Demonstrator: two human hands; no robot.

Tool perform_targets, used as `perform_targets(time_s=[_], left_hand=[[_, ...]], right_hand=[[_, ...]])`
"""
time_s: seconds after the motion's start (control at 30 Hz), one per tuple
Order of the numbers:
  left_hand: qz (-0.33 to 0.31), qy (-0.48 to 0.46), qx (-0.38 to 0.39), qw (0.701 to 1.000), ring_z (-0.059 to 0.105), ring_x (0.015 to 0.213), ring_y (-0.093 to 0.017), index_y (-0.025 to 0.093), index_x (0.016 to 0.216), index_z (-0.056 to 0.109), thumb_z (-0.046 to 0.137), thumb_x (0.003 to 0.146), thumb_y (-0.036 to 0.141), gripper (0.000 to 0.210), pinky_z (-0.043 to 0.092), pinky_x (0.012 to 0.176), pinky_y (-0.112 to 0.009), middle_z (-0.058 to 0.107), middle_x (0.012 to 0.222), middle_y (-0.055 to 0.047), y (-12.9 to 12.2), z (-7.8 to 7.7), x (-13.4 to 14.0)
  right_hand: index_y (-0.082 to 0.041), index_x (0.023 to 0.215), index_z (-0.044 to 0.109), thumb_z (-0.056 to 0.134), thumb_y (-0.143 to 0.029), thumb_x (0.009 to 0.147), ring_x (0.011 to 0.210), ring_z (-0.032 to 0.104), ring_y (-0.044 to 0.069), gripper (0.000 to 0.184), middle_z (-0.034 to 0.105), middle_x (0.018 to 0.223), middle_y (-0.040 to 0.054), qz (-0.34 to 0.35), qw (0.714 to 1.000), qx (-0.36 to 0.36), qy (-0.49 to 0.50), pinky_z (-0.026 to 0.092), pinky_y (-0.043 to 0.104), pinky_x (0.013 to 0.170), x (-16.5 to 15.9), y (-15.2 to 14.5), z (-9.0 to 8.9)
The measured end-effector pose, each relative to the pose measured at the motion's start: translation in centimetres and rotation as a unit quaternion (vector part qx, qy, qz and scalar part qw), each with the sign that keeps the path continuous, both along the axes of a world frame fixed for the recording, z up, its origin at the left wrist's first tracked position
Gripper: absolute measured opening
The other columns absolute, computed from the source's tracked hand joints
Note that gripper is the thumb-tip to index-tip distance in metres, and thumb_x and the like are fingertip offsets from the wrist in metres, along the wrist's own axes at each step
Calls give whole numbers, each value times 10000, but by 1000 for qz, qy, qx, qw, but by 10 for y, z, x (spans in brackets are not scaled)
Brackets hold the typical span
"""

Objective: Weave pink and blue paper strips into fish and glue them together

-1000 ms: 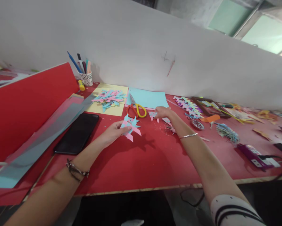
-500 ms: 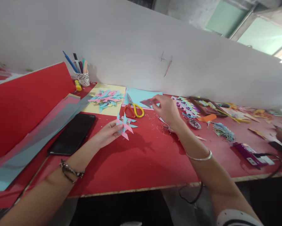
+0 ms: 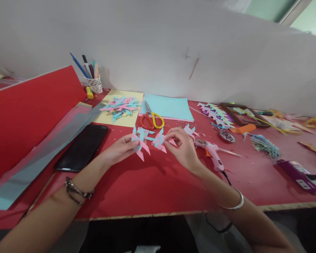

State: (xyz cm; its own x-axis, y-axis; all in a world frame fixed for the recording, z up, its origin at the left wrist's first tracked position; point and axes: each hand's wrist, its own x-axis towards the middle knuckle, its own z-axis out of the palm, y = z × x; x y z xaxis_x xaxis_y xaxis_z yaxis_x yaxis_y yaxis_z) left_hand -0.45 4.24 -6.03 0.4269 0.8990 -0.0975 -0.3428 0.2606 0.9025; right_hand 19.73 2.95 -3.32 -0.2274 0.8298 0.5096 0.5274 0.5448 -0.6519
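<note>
My left hand (image 3: 122,148) is closed on a woven pink and light blue paper piece (image 3: 140,142) with pointed ends. Just to its right, my right hand (image 3: 181,147) pinches a similar small pink and blue folded paper piece (image 3: 159,140). A narrow gap shows between the two pieces, over the red table. Behind my right hand lies another pointed paper piece (image 3: 191,130), partly hidden. A pair of scissors (image 3: 153,119) with red and yellow handles rests beyond my hands. To the right of my right hand lies a pink hot glue gun (image 3: 213,154).
A pile of pink and blue paper strips (image 3: 123,107) sits on a yellow sheet. Light blue paper (image 3: 171,106) lies beside it. A black phone (image 3: 81,149) is left of my hands; a pen cup (image 3: 95,85) stands by the wall. Far right is a purple box (image 3: 302,175).
My right hand has come down and left, bringing a paper piece beside the one in my left hand. My left hand stays nearly still. The glue gun now shows more fully.
</note>
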Motion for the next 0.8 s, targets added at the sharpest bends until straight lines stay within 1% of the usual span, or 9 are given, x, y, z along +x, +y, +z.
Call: perform_targets(time_s=[0.1,0.23,0.4,0.5,0.57,0.63,0.7,0.73,0.8], left_hand=[[3,30,0,1000,436,489,-56,156,488,560,804,382,467,409,373,497,-176,490,494,51,-1,1,2],[5,66,6,998,437,507,-72,166,525,573,789,411,459,382,372,496,-195,481,520,43,-1,3,3],[6,87,19,996,436,506,-82,171,554,581,768,458,415,322,383,500,-213,454,514,44,0,3,3],[6,96,23,995,455,511,-87,168,515,555,763,460,436,344,382,497,-213,489,518,29,-1,3,3],[8,104,25,994,439,496,-81,168,499,543,763,453,445,357,356,470,-203,497,515,28,-1,2,4],[11,111,30,993,399,468,-67,169,508,543,760,456,433,346,310,434,-192,484,509,35,-1,2,4],[15,118,41,992,355,443,-56,171,518,537,747,478,415,325,269,410,-191,459,498,44,-1,2,4],[15,122,47,991,341,433,-54,172,519,531,740,489,409,317,255,403,-193,448,489,47,-1,2,4],[16,130,59,990,322,416,-50,174,509,514,728,505,403,314,239,393,-196,431,473,51,-1,1,3]], right_hand=[[-206,638,476,522,-149,682,690,518,116,85,524,722,-4,5,996,-70,59,434,251,626,6,3,-3],[-202,662,477,521,-205,679,642,503,110,48,510,678,-16,2,982,-156,107,422,246,587,10,7,-3],[-202,725,484,498,-203,696,693,501,114,33,499,734,-7,23,982,-164,94,431,256,631,10,8,-14],[-213,936,474,497,-194,705,689,504,89,232,469,959,32,52,977,-196,71,449,258,628,11,5,-25],[-232,1100,399,508,-202,705,657,513,72,411,416,1097,69,62,968,-233,65,456,260,600,14,3,-29],[-239,1181,338,521,-205,692,632,521,68,523,411,1143,90,64,959,-268,65,456,258,576,16,2,-29],[-224,1169,367,531,-190,669,612,521,75,527,490,1048,67,72,949,-300,62,451,251,565,19,3,-26],[-212,1123,414,535,-181,659,616,525,82,480,529,966,43,77,945,-313,60,453,251,580,20,3,-24],[-189,955,511,541,-178,652,664,545,103,304,561,805,0,88,936,-334,62,456,260,645,21,4,-19]])
